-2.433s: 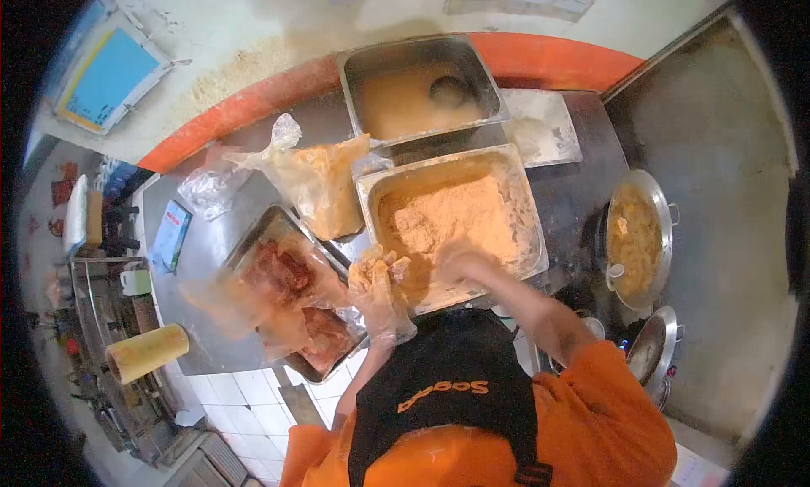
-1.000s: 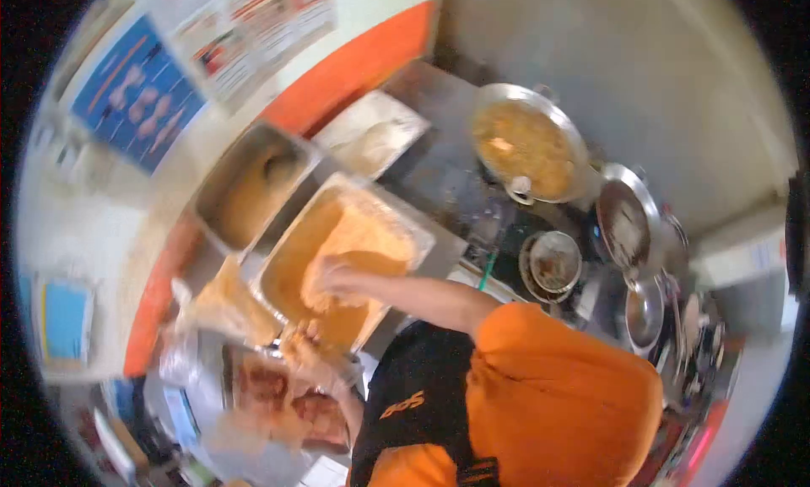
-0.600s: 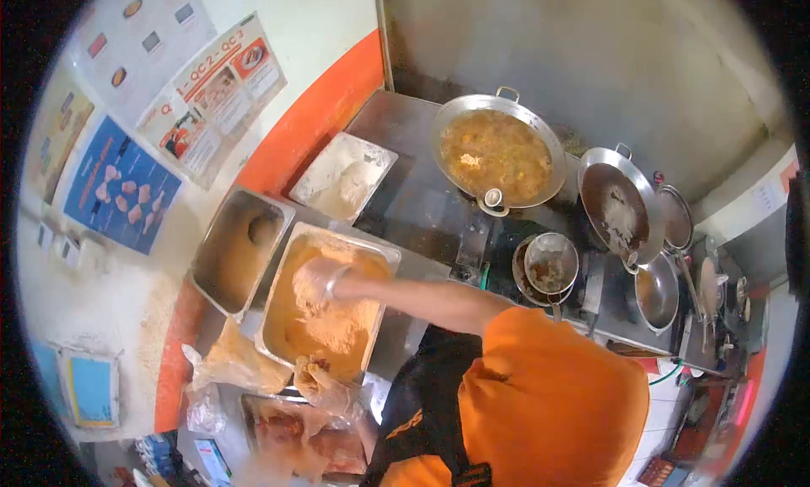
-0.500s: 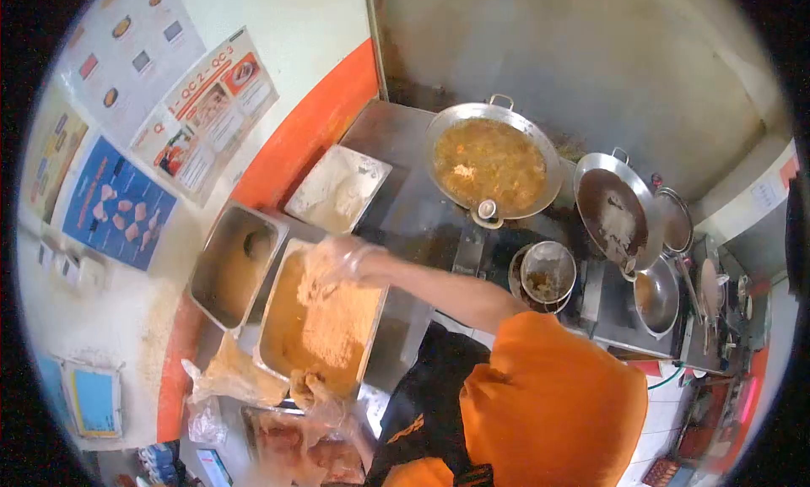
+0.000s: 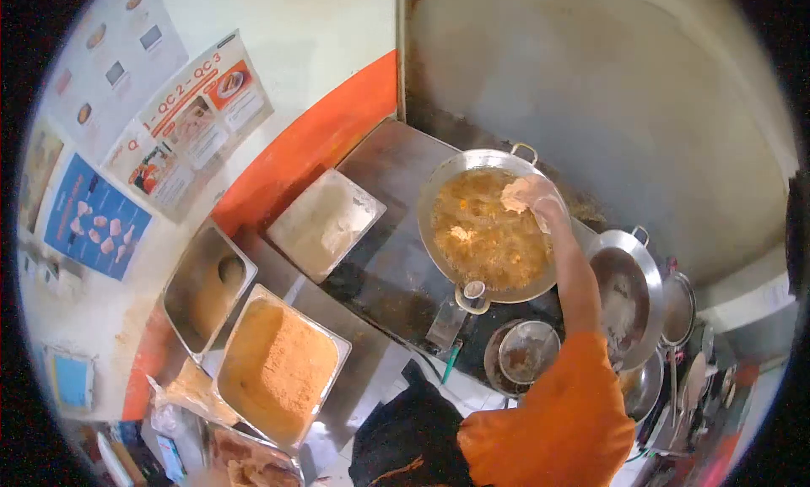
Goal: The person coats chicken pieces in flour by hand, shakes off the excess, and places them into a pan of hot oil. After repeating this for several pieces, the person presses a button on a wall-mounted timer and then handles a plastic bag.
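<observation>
My right hand (image 5: 548, 210), in a thin clear glove, is over the far right side of a large wok (image 5: 434, 272) of bubbling oil. Its fingers are closed on a pale, flour-coated piece of food (image 5: 515, 195), held just above the oil. Another pale coated piece (image 5: 461, 233) floats at the wok's left, among darker bits. At the lower left stands a deep metal pan (image 5: 245, 360) of orange-tan breading. Below it is a tray of raw meat (image 5: 253, 453), where a tan shape at the frame's bottom may be my left hand; its fingers cannot be made out.
Left of the wok stands a white-dusted metal pan (image 5: 291, 221). Another steel pan (image 5: 190, 318) holds tan liquid. A second wok (image 5: 650, 280) with dark oil and a round strainer (image 5: 530, 352) are beside my right arm. Posters (image 5: 99, 217) hang on the wall.
My right hand has moved from the breading pan to above the wok, carrying a coated piece. The view has turned, and my left hand has left the breading pan's near edge.
</observation>
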